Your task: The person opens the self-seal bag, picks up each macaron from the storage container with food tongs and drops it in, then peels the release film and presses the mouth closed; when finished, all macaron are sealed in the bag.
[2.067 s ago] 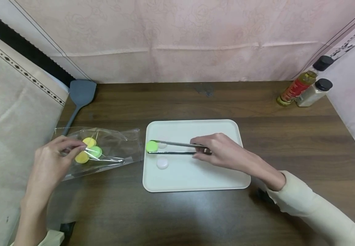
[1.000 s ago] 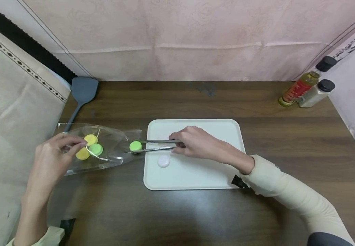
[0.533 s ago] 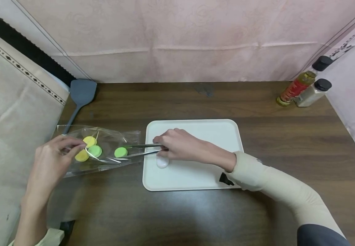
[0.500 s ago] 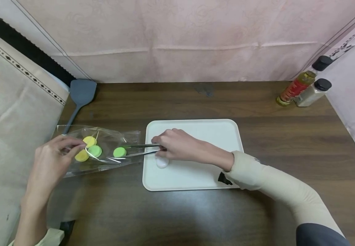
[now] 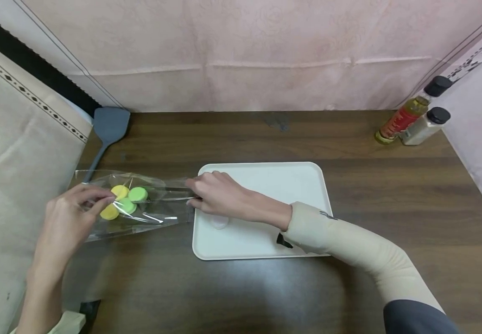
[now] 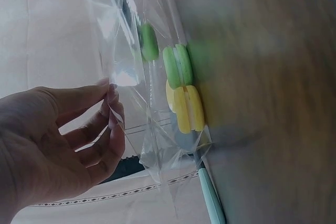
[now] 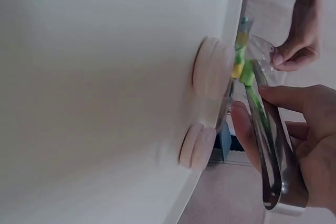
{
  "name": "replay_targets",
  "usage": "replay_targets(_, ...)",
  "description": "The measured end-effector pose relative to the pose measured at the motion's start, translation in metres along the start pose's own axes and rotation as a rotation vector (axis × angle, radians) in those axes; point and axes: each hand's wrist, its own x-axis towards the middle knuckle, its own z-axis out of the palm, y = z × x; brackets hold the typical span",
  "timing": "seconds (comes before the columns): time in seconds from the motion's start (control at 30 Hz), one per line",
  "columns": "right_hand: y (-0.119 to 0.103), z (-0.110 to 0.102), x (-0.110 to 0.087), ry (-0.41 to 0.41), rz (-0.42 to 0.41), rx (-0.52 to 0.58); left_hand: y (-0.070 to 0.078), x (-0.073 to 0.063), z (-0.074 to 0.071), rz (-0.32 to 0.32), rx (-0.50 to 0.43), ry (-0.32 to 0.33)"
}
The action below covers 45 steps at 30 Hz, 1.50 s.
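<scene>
My left hand pinches the upper layer of a clear plastic bag between thumb and fingertips, lifting it. My right hand grips metal tongs that reach into the bag's mouth. A green macaron is at the tong tips, raised a little in the left wrist view. Below it in the bag are another green macaron and two yellow macarons. Two pale pink macarons stay on the white tray; in the head view my right hand covers one.
A blue-grey spatula lies at the back left, its handle partly under the bag. At the back right stand an oil bottle and a seasoning jar. Bare wooden table surrounds the tray.
My right hand has moved left with the tongs, carrying the green macaron from the tray into the bag, near the others. My left hand has held the bag in place throughout.
</scene>
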Motion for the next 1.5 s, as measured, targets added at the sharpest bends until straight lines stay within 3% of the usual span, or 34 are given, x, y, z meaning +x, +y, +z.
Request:
replay_targets(0.27, -0.007, 0.011, 0.020, 0.028, 0.026, -0.098, -0.002, -0.003, 0.000, -0.001, -0.002, 0.001)
replay_targets(0.57, -0.009, 0.013, 0.023, 0.067, 0.044, -0.184, -0.002, -0.001, 0.001, -0.003, 0.003, -0.002)
replay_targets(1.1, -0.010, 0.014, 0.026, 0.020, 0.061, -0.162, -0.002, -0.001, 0.002, 0.022, 0.001, 0.008)
replay_targets(1.3, -0.004, -0.001, 0.009, -0.019, 0.073, -0.072, -0.004, -0.001, 0.002, 0.030, 0.003, 0.012)
replay_targets(1.5, 0.015, -0.026, -0.034, -0.005, 0.052, 0.023, -0.003, 0.000, 0.004, 0.059, 0.006, 0.026)
